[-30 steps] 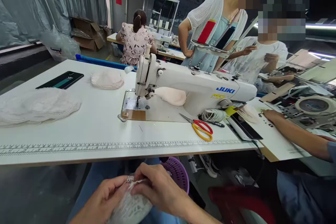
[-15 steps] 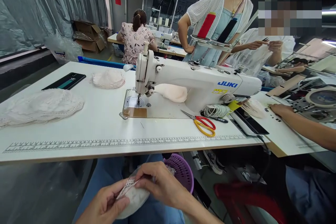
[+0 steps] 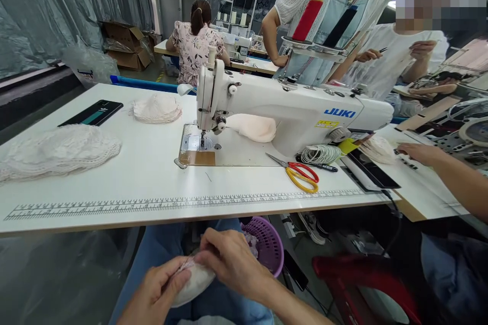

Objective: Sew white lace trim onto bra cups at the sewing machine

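Observation:
Over my lap, below the table's front edge, I hold a white lace-edged fabric piece [image 3: 194, 284], rounded like a cup. My left hand [image 3: 156, 287] is closed on its left side, thumb on top. At its upper edge my right hand [image 3: 232, 261] pinches the fabric between thumb and fingers. The exact fingertip contact is partly hidden. A white sewing machine [image 3: 290, 99] stands on the table in front of me, and a pale padded fabric piece [image 3: 253, 128] lies behind its needle area. Scissors [image 3: 299, 172] with red and yellow handles lie to the right.
Lace fabric pieces [image 3: 61, 150] are piled at the table's left, with a smaller stack [image 3: 157, 109] behind and a phone [image 3: 93, 112] nearby. A purple basket [image 3: 269, 246] stands below the table. On the right, a co-worker's hand [image 3: 419, 152] rests on the neighbouring table.
My hands stay together on the fabric piece, which has turned so less of its lace band shows. The view has tipped down slightly. In back, a co-worker's hands have moved apart.

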Demonstrator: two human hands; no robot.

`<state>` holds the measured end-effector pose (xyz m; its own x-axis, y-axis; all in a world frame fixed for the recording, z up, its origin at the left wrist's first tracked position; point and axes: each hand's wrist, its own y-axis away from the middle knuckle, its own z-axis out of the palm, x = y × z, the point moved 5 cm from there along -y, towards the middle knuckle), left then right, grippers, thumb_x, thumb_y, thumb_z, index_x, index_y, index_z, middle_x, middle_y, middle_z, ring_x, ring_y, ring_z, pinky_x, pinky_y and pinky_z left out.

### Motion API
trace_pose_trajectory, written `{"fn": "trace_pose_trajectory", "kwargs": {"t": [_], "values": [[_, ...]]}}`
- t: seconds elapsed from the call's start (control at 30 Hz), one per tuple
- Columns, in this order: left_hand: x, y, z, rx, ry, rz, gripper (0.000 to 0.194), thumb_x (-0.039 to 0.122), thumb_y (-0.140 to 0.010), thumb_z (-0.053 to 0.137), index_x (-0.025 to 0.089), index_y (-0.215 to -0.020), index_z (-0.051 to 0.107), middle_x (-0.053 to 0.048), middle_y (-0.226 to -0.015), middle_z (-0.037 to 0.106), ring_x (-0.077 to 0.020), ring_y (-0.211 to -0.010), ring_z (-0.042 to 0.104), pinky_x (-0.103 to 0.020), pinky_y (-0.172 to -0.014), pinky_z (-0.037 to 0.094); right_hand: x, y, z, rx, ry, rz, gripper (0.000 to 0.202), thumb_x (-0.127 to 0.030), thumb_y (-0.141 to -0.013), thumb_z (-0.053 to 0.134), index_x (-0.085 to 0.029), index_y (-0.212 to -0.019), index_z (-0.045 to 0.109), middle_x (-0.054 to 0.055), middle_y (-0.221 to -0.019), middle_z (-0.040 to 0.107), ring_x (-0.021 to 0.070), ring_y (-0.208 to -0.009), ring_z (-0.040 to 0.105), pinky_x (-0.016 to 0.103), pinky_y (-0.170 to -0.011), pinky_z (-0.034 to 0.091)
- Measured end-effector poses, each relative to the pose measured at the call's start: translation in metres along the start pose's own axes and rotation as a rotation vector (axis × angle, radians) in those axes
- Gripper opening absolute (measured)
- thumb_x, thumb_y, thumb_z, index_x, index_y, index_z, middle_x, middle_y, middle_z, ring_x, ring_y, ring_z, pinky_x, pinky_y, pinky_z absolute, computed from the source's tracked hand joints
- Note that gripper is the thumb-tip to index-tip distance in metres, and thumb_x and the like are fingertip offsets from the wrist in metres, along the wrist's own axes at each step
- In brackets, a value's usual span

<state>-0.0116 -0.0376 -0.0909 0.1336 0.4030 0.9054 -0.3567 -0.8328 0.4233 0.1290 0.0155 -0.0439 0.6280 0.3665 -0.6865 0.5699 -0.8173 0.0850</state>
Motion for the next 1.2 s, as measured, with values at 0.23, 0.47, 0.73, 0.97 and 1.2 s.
{"fn": "trace_pose_trajectory", "kwargs": {"t": [0.23, 0.47, 0.73, 0.97, 1.2], "values": [[-0.003, 0.008, -0.009, -0.107, 0.125, -0.056, 0.050, 0.063, -0.078, 0.059, 0.015, -0.086, 0.069, 0.001, -0.068, 0.053, -0.0114, -0.061, 0.039, -0.020, -0.058, 0.032, -0.011, 0.000, 0.000, -0.157, -0.197, -0.270, 0.054, -0.038, -0.074, 0.077, -0.022, -0.120, 0.052, 0.004, -0.111, 0.062, 0.0172, -0.103, 0.056, 0.028, -0.093, 0.036], [0.007, 0.019, -0.015, -0.128, 0.054, -0.134, 0.051, 0.068, -0.073, 0.060, 0.019, -0.078, 0.072, -0.001, -0.071, 0.060, -0.0149, -0.068, 0.047, -0.021, -0.064, 0.037, 0.005, -0.001, 0.015, -0.311, -0.295, -0.137, 0.039, -0.039, -0.064, 0.083, -0.020, -0.093, 0.065, -0.005, -0.078, 0.061, 0.0109, -0.075, 0.056, 0.022, -0.077, 0.039], [-0.004, 0.025, -0.025, -0.125, 0.022, -0.179, 0.049, 0.066, -0.077, 0.058, 0.018, -0.081, 0.070, 0.000, -0.075, 0.056, -0.0153, -0.073, 0.045, -0.020, -0.067, 0.037, -0.001, 0.001, 0.016, -0.325, -0.421, -0.276, 0.034, -0.049, -0.078, 0.069, -0.016, -0.075, 0.066, -0.004, -0.069, 0.056, 0.0082, -0.064, 0.055, 0.019, -0.064, 0.039], [-0.008, 0.029, -0.032, -0.120, 0.029, -0.185, 0.050, 0.065, -0.079, 0.055, 0.017, -0.081, 0.069, -0.001, -0.071, 0.058, -0.0154, -0.068, 0.047, -0.021, -0.064, 0.038, -0.008, 0.001, 0.016, -0.304, -0.149, -0.313, 0.024, -0.038, -0.084, 0.067, -0.016, -0.076, 0.065, -0.005, -0.068, 0.061, 0.0097, -0.072, 0.060, 0.024, -0.077, 0.035], [0.020, 0.021, -0.026, -0.146, -0.345, -0.125, 0.022, 0.040, -0.074, 0.068, 0.019, -0.077, 0.071, 0.001, -0.068, 0.058, -0.0159, -0.068, 0.049, -0.019, -0.059, 0.034, -0.019, -0.005, 0.024, -0.399, 0.016, -0.383, 0.022, -0.035, -0.082, 0.069, -0.016, -0.072, 0.062, -0.006, -0.064, 0.061, 0.0104, -0.067, 0.058, 0.025, -0.076, 0.034]]}}
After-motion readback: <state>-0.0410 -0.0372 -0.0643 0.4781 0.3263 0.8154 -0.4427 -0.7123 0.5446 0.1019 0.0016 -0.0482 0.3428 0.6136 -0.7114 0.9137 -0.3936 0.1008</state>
